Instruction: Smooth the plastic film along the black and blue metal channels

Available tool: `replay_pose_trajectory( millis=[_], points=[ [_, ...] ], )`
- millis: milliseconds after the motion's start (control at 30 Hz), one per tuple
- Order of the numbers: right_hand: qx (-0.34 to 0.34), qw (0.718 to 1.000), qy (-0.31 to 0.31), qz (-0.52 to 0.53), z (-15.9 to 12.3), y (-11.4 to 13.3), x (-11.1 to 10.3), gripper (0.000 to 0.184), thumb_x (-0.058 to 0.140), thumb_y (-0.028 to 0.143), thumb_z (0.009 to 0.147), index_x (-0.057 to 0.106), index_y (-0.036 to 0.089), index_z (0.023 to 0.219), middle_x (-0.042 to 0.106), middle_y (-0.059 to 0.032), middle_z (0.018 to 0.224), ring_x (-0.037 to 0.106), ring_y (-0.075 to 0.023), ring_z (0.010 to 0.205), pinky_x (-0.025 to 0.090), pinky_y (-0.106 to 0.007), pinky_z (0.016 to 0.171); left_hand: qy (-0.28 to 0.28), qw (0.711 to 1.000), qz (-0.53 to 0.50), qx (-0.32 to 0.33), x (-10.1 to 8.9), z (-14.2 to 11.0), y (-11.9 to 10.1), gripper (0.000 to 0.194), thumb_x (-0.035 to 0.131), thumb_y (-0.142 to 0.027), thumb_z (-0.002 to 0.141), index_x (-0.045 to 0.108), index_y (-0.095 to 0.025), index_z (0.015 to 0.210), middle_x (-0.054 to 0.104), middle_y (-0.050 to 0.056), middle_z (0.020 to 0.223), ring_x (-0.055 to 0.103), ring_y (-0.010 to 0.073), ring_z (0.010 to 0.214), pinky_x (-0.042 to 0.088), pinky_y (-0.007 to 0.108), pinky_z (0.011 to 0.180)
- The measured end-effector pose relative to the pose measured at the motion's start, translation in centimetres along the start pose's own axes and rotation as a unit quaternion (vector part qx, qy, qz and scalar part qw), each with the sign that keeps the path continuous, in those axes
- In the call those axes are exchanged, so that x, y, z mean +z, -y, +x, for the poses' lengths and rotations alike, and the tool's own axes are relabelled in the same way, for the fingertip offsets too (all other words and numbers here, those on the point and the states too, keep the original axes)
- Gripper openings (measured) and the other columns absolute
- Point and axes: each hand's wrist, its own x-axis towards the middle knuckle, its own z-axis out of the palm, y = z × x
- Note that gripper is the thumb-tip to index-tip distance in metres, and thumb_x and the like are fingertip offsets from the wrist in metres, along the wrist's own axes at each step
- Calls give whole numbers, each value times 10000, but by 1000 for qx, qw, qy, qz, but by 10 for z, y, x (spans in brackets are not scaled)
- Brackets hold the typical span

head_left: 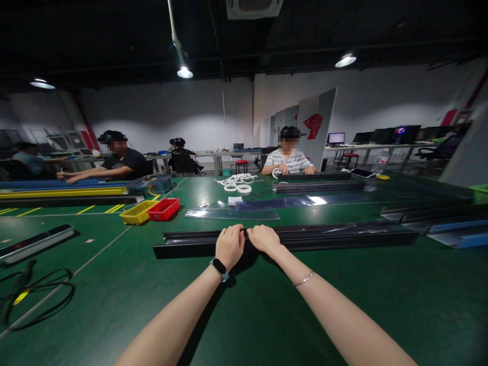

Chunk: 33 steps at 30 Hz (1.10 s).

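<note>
A long black channel-shaped profile (343,238) lies crosswise on the green table in front of me. My left hand (230,246), with a watch on its wrist, is closed over the profile left of its middle. Close beside it, my right hand (264,238) also grips the profile, its fingers bent over the upper edge. The two hands nearly touch at the thumbs. Most fingertips are hidden behind the profile, so I cannot tell if something small is between them. A transparent plastic strip (232,214) lies just beyond.
A yellow bin (138,212) and a red bin (163,209) stand left. White tape rolls (244,188) and more profiles (312,186) lie farther back, where a person in a striped shirt (288,161) sits. Blue and black profiles (457,231) lie right; black cable (41,295) lies left.
</note>
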Motion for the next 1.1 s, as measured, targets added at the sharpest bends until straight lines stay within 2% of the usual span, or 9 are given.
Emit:
replay_pose_trajectory(
  millis=[167,300,400,500,700,833,933,1100],
  points=[
    [6,1000,-1,10,1,-1,2,486,154,313,820,594,119,891,558,-137,899,507,-228,867,358,-340,746,10,1000,10,-5,1,-1,-1,243,262,-219,832,480,-169,929,534,39,822,477,100,754,333,243,717],
    [-27,999,-7,-17,1,-2,2,427,193,297,813,580,150,919,554,-127,911,503,-225,873,357,-350,731,48,998,33,-4,0,-2,-3,303,256,-279,833,517,-157,740,528,42,647,483,115,664,321,257,656],
    [-30,999,1,-28,2,-2,2,411,201,295,811,572,162,929,549,-121,919,503,-228,864,365,-348,706,67,997,37,1,0,-3,-4,367,247,-311,833,525,-150,656,541,49,618,494,123,643,314,267,656],
    [-22,999,-10,-31,1,0,3,416,183,273,818,574,172,920,555,-111,902,512,-221,840,370,-338,686,82,996,37,-5,1,-3,-5,413,237,-345,832,543,-141,643,556,61,623,506,126,632,317,266,648],
    [-22,996,-82,-39,-8,1,9,487,140,308,840,596,140,855,583,-114,796,537,-198,776,365,-305,684,125,991,37,-21,1,-2,-4,490,189,-348,836,567,-118,625,564,83,624,518,134,609,336,261,606],
    [-62,991,-118,-27,-16,-4,13,534,105,326,851,604,153,772,596,-85,759,547,-159,729,361,-264,666,150,988,38,-28,0,-1,-3,512,167,-347,838,578,-106,651,568,94,637,525,136,607,350,259,593],
    [-88,988,-123,-31,-20,-10,16,533,100,335,851,597,147,806,594,-87,743,546,-152,706,353,-246,633,163,986,39,-20,-1,0,-1,513,166,-344,840,578,-110,644,568,90,626,528,136,600,356,258,590],
    [-87,989,-105,-50,-20,-14,16,547,62,342,857,577,158,855,592,-88,713,550,-170,680,356,-267,613,175,984,37,9,-2,4,2,515,158,-349,842,578,-131,638,564,81,618,523,142,592,356,263,586]
  ],
)
